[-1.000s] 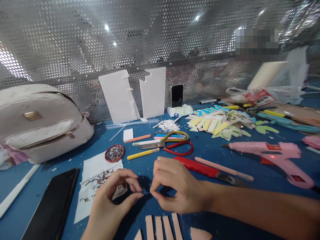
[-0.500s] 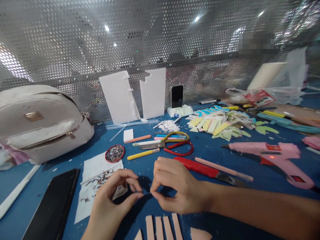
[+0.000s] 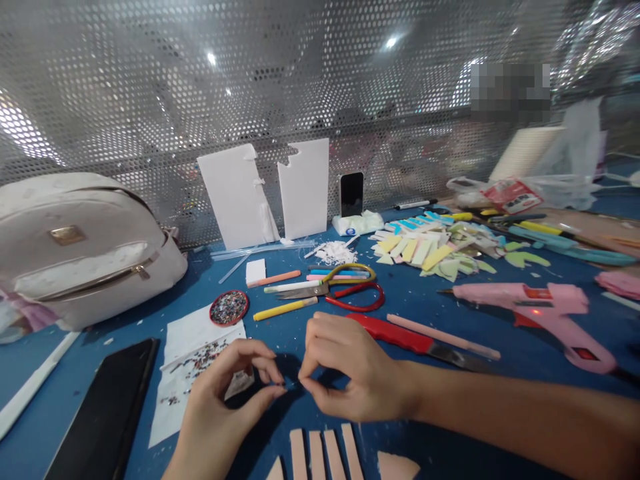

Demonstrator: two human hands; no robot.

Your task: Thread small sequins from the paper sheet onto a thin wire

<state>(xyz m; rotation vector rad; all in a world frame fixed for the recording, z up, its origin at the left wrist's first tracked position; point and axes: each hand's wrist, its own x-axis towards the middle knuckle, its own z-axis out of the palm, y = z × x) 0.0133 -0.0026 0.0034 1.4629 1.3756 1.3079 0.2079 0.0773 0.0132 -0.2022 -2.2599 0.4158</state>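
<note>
At lower centre of the frame, I note the left hand point(image 3: 227, 393) and right hand point(image 3: 345, 373) facing each other, fingertips just apart. Each curls thumb and forefinger into a pinch, tips meeting or nearly so; I cannot make out whether anything fine is gripped.

Nearest distinct items to the fingertips, at the bottom edge, are four pink foam strips point(image 3: 317, 460), apparently untouched, lower ends cut off by the frame. I judge them light, soft and easily dented or torn; a gentle hold across the long edges, mid-length, should suit. Behind the left hand, white paper point(image 3: 175, 333) carries loose glittery bits, likely light and prone to scatter. A red-rimmed dish point(image 3: 229, 324) of similar bits overlaps its top edge.

Beyond the right hand lie a red-handled cutter point(image 3: 400, 335) and scissors point(image 3: 327, 288); at right of the frame, a pink glue gun point(image 3: 553, 321) shows a lit indicator, so I treat its nozzle as possibly hot.

The blue tabletop point(image 3: 190, 290) is speckled with scraps. A pale backpack point(image 3: 100, 247) occupies the left; a perforated metal screen point(image 3: 300, 73) spans the upper frame.
</note>
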